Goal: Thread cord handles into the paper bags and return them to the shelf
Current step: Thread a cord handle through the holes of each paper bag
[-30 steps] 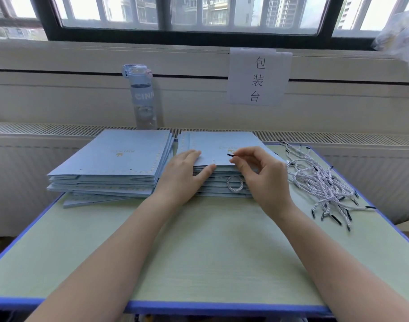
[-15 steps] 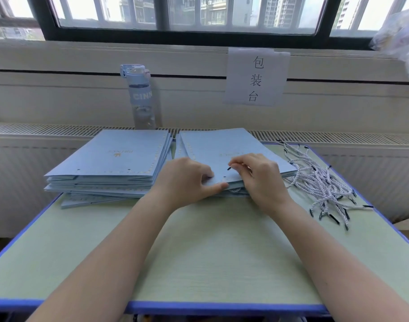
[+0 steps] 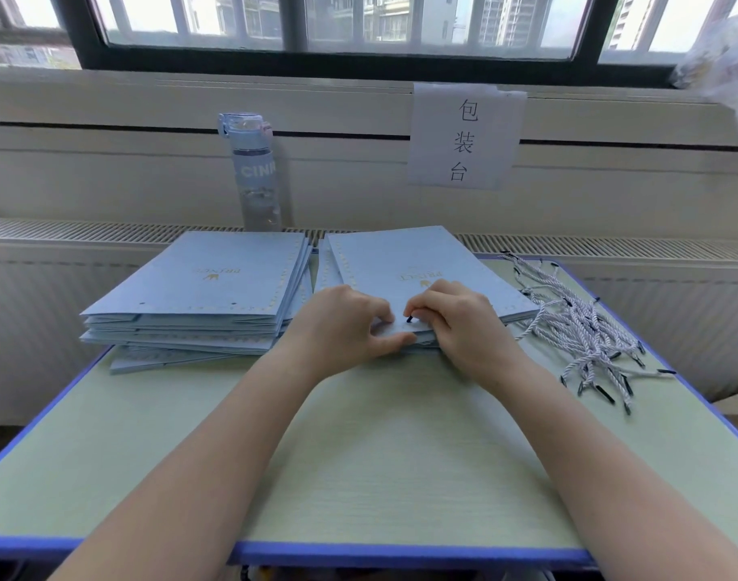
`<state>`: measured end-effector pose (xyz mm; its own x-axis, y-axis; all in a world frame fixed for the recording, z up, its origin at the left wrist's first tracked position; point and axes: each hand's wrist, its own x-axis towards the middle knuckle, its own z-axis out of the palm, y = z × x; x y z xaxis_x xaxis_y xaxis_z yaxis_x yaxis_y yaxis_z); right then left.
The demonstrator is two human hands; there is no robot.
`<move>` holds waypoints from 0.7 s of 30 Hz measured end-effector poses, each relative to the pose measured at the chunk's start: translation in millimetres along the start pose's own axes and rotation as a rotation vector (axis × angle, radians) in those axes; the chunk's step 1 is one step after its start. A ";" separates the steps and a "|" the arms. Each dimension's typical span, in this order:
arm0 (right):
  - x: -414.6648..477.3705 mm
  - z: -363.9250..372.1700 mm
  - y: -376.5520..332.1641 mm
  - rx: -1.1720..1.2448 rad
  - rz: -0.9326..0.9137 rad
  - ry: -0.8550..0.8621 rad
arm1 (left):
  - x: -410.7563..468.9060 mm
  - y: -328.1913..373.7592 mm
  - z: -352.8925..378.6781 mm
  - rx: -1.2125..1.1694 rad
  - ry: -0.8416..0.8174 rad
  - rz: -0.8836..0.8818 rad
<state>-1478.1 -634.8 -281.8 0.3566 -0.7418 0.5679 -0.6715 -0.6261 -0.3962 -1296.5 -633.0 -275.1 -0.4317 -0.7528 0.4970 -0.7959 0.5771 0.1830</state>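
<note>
Two stacks of flat light-blue paper bags lie at the back of the table: a left stack (image 3: 199, 287) and a right stack. The top bag (image 3: 409, 262) of the right stack is skewed to the right. My left hand (image 3: 342, 325) pinches that bag's near edge, thumb under and fingers on top. My right hand (image 3: 459, 325) pinches a white cord with a black tip (image 3: 409, 319), and the tip stands at a hole near the bag's edge. The rest of that cord is hidden under my hand. A heap of loose cords (image 3: 581, 329) lies to the right.
A clear water bottle (image 3: 256, 174) stands behind the left stack on the radiator ledge. A paper sign (image 3: 464, 136) hangs on the wall. The green table top (image 3: 380, 454) has a blue rim, with bare surface in front of the stacks.
My left hand went from lying flat on the stack to pinching the top bag's edge. The top bag has turned to the right. My right hand brought the cord tip down to the hole.
</note>
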 end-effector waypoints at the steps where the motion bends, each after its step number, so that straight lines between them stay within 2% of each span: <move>1: 0.0 0.3 -0.5 -0.024 -0.011 0.007 | -0.2 0.5 -0.7 -0.014 0.002 0.002; 4: -0.1 0.8 -1.1 -0.062 -0.018 0.007 | -0.3 2.1 -2.7 -0.009 -0.025 0.020; 8: -0.7 0.2 -3.8 0.005 0.003 0.027 | -0.5 -0.2 -1.7 -0.038 -0.012 0.063; 13: 0.1 -8.2 -8.1 0.157 0.176 0.184 | -1.9 -1.1 4.3 -0.137 0.174 0.080; 18: 1.4 -13.3 -9.6 0.144 0.159 0.097 | -3.2 11.8 6.7 -0.235 0.435 0.010; 21: 1.6 -11.6 -12.0 0.132 0.076 0.070 | -2.4 14.3 4.6 -0.314 0.497 -0.088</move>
<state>-1476.9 -625.7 -267.7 0.2590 -0.7728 0.5794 -0.6018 -0.5983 -0.5290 -1308.8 -624.4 -277.6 -0.0589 -0.6070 0.7925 -0.6233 0.6425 0.4458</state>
